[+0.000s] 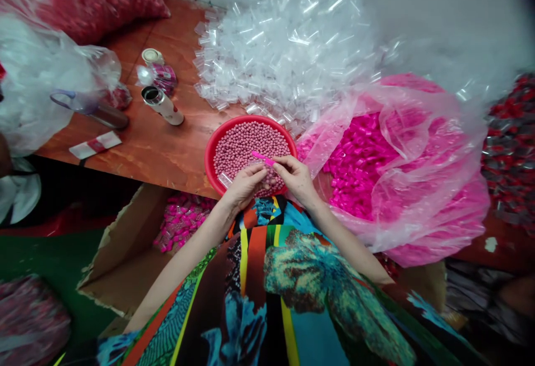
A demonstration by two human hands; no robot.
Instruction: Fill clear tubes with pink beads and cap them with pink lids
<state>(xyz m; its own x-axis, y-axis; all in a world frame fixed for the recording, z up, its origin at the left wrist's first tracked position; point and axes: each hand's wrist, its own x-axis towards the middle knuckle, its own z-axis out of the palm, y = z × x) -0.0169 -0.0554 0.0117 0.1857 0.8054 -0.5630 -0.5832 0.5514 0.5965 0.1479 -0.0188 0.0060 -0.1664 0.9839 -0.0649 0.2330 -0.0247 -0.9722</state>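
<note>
Both my hands are over the near side of a red bowl (209, 154) filled with small pink beads (246, 140). My right hand (295, 175) pinches a bright pink plastic piece (263, 158), slim and long, between thumb and fingers. Close beside it, my left hand (247, 183) is closed in a pinch; what it grips is hidden by the fingertips. A clear plastic tube (224, 180) lies at the bowl's left rim, just by my left hand.
A heap of clear plastic tubes (284, 48) lies behind the bowl. To the right sits a plastic bag (430, 188) of bright pink caps (359, 160). An uncapped flask (165, 107) stands at left. Below the table edge, a cardboard box (125, 249) holds pink-capped pieces (184, 221).
</note>
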